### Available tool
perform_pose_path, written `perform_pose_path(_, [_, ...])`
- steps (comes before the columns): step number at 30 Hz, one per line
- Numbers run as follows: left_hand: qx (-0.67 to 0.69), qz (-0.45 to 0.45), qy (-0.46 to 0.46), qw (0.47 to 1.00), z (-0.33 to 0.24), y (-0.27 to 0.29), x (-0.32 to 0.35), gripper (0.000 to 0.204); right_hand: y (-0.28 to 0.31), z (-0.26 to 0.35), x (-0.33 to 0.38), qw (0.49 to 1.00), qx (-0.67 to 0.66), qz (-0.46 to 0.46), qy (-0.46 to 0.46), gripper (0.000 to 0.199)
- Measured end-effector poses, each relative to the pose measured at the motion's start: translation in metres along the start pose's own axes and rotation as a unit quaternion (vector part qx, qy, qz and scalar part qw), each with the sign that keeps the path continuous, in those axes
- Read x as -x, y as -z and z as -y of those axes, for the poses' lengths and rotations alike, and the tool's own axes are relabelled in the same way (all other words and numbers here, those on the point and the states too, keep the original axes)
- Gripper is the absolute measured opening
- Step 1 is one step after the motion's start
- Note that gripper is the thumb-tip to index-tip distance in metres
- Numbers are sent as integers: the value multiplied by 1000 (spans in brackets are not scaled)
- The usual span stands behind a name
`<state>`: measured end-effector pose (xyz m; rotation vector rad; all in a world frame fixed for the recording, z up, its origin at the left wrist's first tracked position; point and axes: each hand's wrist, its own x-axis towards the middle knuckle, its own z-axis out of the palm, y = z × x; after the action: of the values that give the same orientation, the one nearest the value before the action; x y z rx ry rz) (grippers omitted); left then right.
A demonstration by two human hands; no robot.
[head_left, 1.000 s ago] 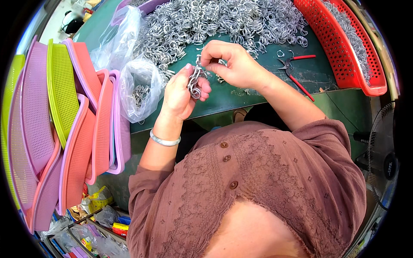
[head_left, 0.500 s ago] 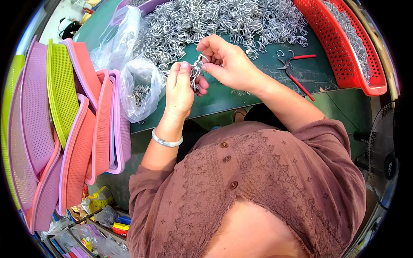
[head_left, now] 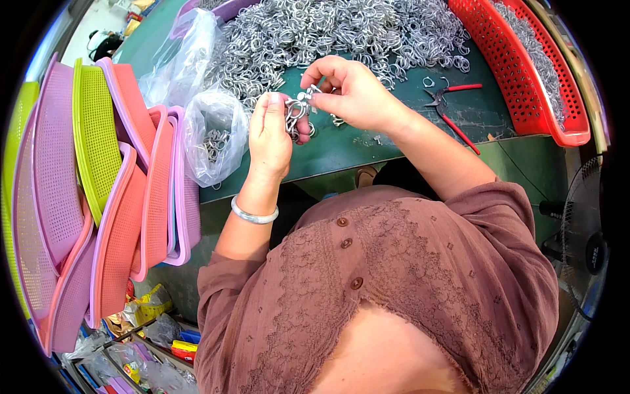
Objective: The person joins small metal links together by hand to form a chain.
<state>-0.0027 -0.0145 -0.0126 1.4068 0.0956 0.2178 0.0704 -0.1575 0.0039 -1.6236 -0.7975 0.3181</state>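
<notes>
My left hand [head_left: 270,134] is closed around several shiny metal rings [head_left: 294,117] in front of the table's edge. Close beside it, my right hand [head_left: 357,92] pinches a small silver metal ring [head_left: 312,92] between thumb and fingers, next to the ones in the left hand. Whether the two lots are linked is too small to tell. Beyond both hands spreads a large heap of similar metal rings [head_left: 341,33] on the green table [head_left: 482,108]. One stray ring [head_left: 428,82] lies near red-handled pliers [head_left: 458,131], whose jaws are apart.
A clear plastic bag [head_left: 197,164] with some rings stands left of my left hand. Stacked purple, green and pink perforated baskets [head_left: 152,190] fill the left side. A red perforated basket [head_left: 482,43] of metal pieces stands at right, with a fan [head_left: 590,253] below it.
My left hand has shifted slightly left and its rings show more openly. The right hand has moved a little, still pinching its ring; the gap between the hands is wider.
</notes>
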Motion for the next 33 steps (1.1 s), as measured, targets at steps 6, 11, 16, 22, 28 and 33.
perform_pose_path(6, [88, -4, 63, 994, -3, 0, 0, 24, 1, -1, -1, 993, -105, 55, -13, 15])
perform_pose_path(11, [148, 9, 85, 985, -1, 3, 0, 22, -2, -6, -2, 998, -48, 32, 41, 15])
perform_pose_path(16, [181, 10, 106, 978, -4, 5, 0, 22, -6, -3, 3, 980, 115, -72, 145, 14])
perform_pose_path(22, [167, 52, 82, 981, -2, 9, 6, 15, -5, -4, 3, 967, 155, -93, 177, 15])
perform_pose_path(28, [134, 64, 44, 988, 0, 10, 6, 22, -2, -3, 1, 976, 160, -61, 133, 15])
perform_pose_path(33, [59, 60, 9, 996, -5, 5, 8, 39, 7, -3, -3, 998, 51, 14, 38, 17])
